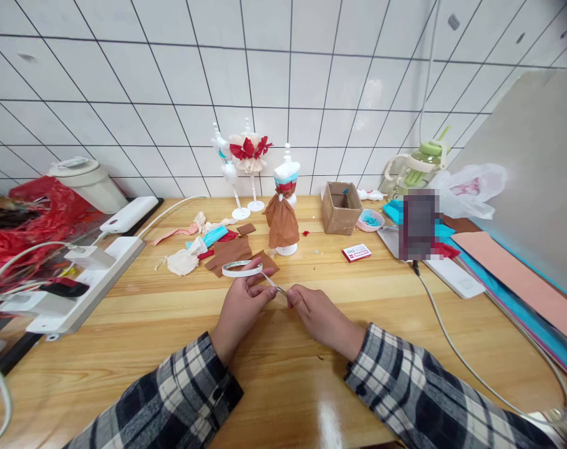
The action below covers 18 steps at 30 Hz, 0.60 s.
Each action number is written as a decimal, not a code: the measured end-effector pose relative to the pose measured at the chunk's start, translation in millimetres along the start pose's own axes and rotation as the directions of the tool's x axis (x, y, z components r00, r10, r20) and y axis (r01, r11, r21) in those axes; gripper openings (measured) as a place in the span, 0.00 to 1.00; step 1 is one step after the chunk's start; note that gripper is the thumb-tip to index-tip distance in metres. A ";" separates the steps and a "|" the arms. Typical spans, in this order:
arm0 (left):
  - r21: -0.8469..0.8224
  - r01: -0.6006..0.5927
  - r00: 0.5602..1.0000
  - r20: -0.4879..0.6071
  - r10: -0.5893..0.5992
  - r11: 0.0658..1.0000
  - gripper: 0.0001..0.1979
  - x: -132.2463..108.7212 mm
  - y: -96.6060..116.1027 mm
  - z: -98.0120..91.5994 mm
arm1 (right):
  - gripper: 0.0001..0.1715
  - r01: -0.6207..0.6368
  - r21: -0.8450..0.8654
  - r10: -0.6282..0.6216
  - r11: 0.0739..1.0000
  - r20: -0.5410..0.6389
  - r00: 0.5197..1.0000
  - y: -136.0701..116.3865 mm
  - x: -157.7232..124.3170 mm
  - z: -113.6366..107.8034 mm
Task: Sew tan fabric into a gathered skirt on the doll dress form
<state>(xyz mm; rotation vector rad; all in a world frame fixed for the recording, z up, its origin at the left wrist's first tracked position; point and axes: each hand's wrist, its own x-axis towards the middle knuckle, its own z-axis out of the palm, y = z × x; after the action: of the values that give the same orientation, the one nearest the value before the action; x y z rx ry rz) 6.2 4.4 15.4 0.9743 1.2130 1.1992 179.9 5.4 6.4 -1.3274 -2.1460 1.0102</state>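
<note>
A narrow white roll of tape (242,269) hangs around the fingers of my left hand (243,305). My left thumb and finger pinch the strip of tape pulled from it. My right hand (323,315) is closed on a small metal tool (282,291) that meets the strip; whether it is scissors or tweezers I cannot tell. Behind my hands stands a small white dress form (287,168) with blue and red bands and a brown crepe paper skirt (283,221). Brown paper pieces (229,254) lie just beyond my left hand.
Two more dress forms (252,187) stand at the wall, one with a red bow. A cardboard box (342,209), a pink dish (370,220) and a small red-and-white box (357,252) are right of centre. A power strip (93,277) lies left; stacked coloured paper (521,274) lies right.
</note>
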 end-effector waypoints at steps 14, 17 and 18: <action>0.051 -0.038 0.997 0.072 0.035 0.998 0.41 -1.5 -7.5 1.5 | 0.23 0.010 0.024 -0.009 1.000 -0.022 1.000 1.9 1.9 6.0; 0.046 -0.029 0.998 0.065 0.026 0.999 0.41 -1.9 -5.4 2.2 | 0.22 0.018 0.038 -0.017 0.999 -0.040 0.999 2.7 2.0 8.5; 0.044 -0.027 0.998 0.061 0.024 0.999 0.41 -2.1 -4.5 2.7 | 0.22 0.020 0.041 -0.018 0.999 -0.045 0.999 2.7 2.1 9.2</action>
<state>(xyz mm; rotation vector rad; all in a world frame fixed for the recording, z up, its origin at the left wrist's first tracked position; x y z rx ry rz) 9.6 1.9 11.7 1.0553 1.1874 1.1586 174.3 4.7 -1.6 -1.2952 -2.0897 1.0030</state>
